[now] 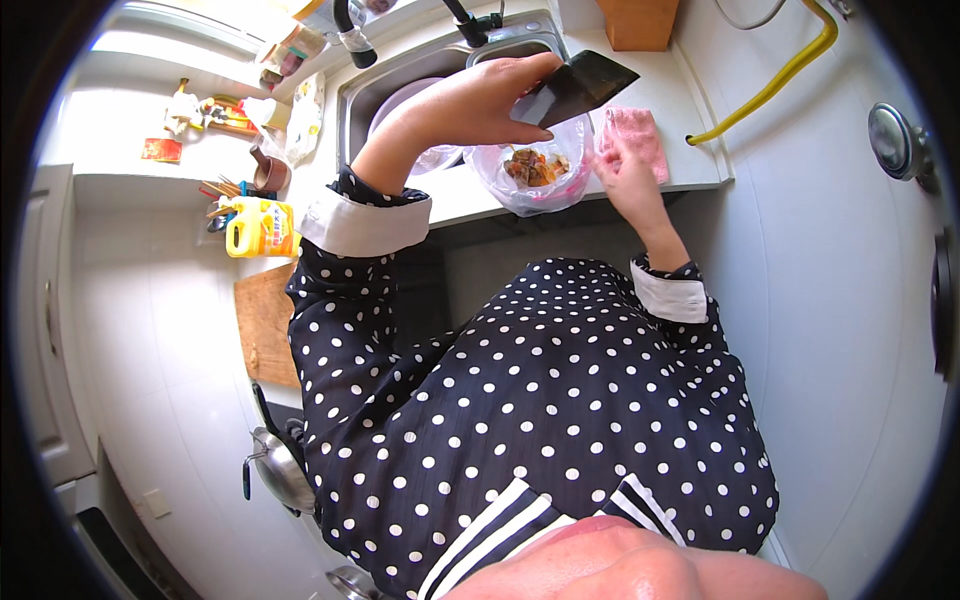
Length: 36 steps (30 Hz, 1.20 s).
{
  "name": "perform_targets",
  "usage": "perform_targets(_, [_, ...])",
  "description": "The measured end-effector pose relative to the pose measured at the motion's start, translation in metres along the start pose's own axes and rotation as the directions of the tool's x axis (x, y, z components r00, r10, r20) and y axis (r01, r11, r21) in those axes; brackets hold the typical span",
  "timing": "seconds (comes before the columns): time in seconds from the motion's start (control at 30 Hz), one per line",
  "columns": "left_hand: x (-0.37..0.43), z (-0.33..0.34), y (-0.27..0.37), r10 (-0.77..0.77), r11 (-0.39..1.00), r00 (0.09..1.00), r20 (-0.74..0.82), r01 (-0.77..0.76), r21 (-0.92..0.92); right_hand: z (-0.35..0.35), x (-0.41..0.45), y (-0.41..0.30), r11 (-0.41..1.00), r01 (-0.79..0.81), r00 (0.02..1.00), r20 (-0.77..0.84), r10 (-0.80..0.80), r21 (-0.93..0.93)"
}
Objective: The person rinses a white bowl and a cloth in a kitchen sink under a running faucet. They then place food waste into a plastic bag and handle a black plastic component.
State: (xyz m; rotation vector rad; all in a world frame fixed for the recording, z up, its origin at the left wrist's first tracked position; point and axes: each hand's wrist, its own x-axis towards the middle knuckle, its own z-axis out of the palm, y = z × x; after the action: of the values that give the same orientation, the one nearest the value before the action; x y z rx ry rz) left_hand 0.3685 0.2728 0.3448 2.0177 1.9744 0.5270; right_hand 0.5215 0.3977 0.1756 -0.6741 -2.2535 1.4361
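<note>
My left hand (491, 101) grips a dark, flat object (581, 88) with a glossy face, held tilted above the counter's front edge; I cannot tell exactly what it is. Below it, a clear plastic bag (517, 191) lines a pinkish container at the counter edge. Brown and orange food scraps (534, 166) lie inside the bag. My right hand (626, 180) is at the bag's right rim, its fingers bent and slightly blurred. Whether they pinch the plastic is unclear. Just beyond that hand, a folded pink cloth (637, 139) lies on the counter.
Behind my left arm is a steel sink (356, 94) with a pale basin (394, 101) and a black faucet (352, 37). A yellow jug (262, 229), a mortar (271, 174) and a wooden board (262, 322) stand left. A yellow hose (780, 94) runs along the right wall.
</note>
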Motion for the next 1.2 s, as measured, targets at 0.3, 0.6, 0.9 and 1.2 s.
perform_targets(0.3, [-0.012,0.001,-0.007,0.09,0.992,0.996,0.002,-0.09,-0.088,-0.053,0.002,-0.125,0.732,0.645,0.759,-0.074,-0.647,0.221])
perform_targets(0.6, [-0.016,0.006,-0.017,0.09,0.992,0.995,0.04,-0.086,-0.091,-0.036,-0.004,-0.158,0.819,0.572,0.82,0.008,-0.573,-0.042])
perform_targets(0.9, [-0.039,0.024,-0.043,0.164,0.93,0.962,-0.216,-0.224,-0.293,-0.038,-0.021,-0.156,0.86,0.51,0.853,-0.111,-0.509,-0.022])
perform_targets(1.2, [-0.107,0.15,-0.122,-0.842,0.469,0.479,-0.246,0.427,-0.773,-0.051,-0.042,-0.152,0.905,0.424,0.859,-0.324,-0.397,0.017])
